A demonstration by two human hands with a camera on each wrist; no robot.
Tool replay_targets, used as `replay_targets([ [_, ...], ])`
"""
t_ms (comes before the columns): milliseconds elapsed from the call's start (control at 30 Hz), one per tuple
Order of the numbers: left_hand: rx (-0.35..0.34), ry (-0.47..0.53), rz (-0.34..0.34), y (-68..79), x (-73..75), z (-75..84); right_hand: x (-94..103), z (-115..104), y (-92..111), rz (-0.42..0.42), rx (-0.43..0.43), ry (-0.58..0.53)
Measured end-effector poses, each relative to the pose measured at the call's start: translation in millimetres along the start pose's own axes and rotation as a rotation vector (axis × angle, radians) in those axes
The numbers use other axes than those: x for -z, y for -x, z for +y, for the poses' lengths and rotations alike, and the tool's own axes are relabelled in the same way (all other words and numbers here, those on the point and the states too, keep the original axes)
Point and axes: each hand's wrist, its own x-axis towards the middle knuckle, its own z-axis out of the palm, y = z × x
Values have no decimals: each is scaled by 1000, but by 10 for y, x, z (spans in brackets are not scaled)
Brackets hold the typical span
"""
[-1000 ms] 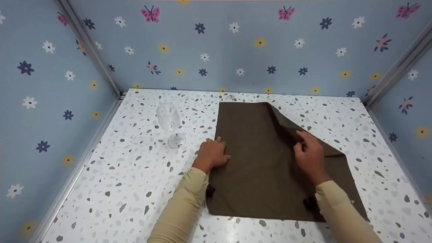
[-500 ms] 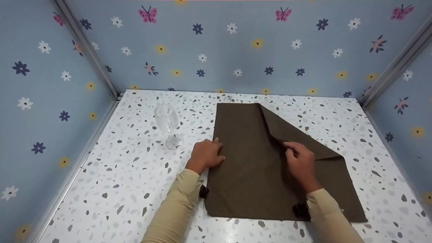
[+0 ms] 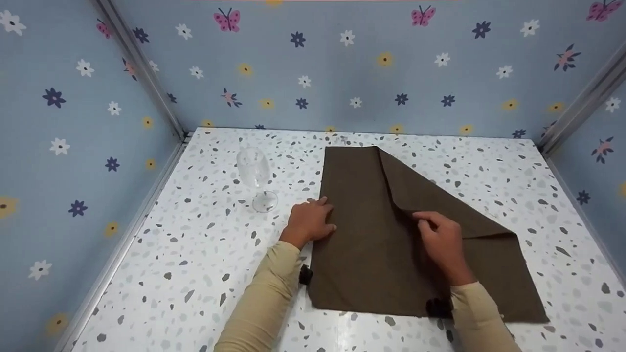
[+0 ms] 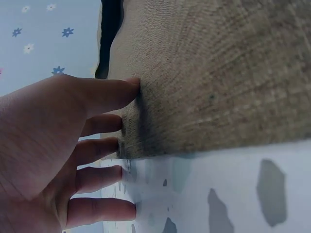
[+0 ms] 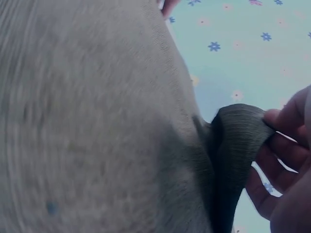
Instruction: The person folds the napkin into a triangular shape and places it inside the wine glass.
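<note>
A dark brown cloth (image 3: pixel 362 254) lies on the table with its far right corner lifted and folded inward. My right hand (image 3: pixel 444 242) pinches that corner between thumb and fingers, a little above the cloth. In the right wrist view the gripped corner (image 5: pixel 238 141) curls up from the flat cloth (image 5: pixel 97 121). At the left edge, my left hand (image 3: pixel 307 221) rests on the cloth. The left wrist view shows its fingers (image 4: pixel 102 212) nearly straight, with the thumb on the cloth (image 4: pixel 218 87) and the lower fingers over the white tabletop.
A clear stemmed glass (image 3: pixel 254 168) stands to the left of the cloth, beyond my left hand. The white speckled table (image 3: pixel 195 254) is bounded by blue flowered panels (image 3: pixel 342 73) at the back and sides.
My right hand has drawn the pinched corner left and nearer to me, so the folded flap is larger. My left hand stays at the left edge. The head view has shifted slightly.
</note>
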Motion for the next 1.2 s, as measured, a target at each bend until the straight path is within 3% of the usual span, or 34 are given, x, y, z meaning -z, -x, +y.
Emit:
replay_targets([
  [133,-14,-6,-9,-10,12,-16,23,-43,51,-49,-49,28],
  [400,3,11,-5,-5,-28,-18,40,-61,169,-182,-59,45],
  [1200,-7,-16,1,-74,1,7,6,-90,268,-72,105,-38],
])
